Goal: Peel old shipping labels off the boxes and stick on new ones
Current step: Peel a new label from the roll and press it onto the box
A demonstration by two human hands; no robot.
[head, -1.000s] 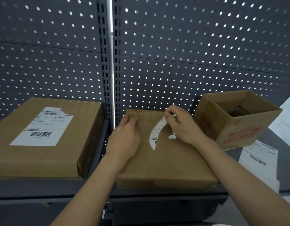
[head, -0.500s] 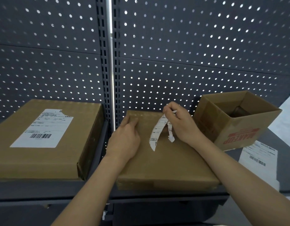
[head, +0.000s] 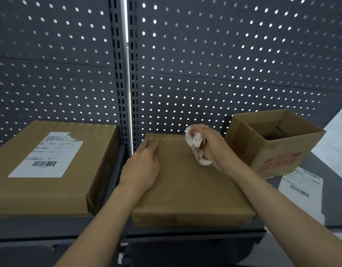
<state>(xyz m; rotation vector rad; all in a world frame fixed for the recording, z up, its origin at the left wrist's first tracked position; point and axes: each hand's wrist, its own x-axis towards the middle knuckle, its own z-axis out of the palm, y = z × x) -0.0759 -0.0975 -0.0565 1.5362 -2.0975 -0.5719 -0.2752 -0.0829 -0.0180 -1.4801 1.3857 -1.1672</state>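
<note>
- Our right hand's point(head: 214, 151) fingers clench a crumpled white label point(head: 196, 149) just above the flat cardboard box point(head: 195, 191).
- Our left hand point(head: 143, 166) lies flat, fingers relaxed, pressing that box's bare matte top.
- Beneath is a dark grey metal shelf point(head: 328, 170), with perforated pegboard point(head: 224, 64) behind.
- On the left, a second flat box point(head: 50, 191) bears a barcode label point(head: 47, 155) with a torn corner.
- On the right stands an open square carton point(head: 272, 151), with a loose label sheet point(head: 301, 191) beside it.
</note>
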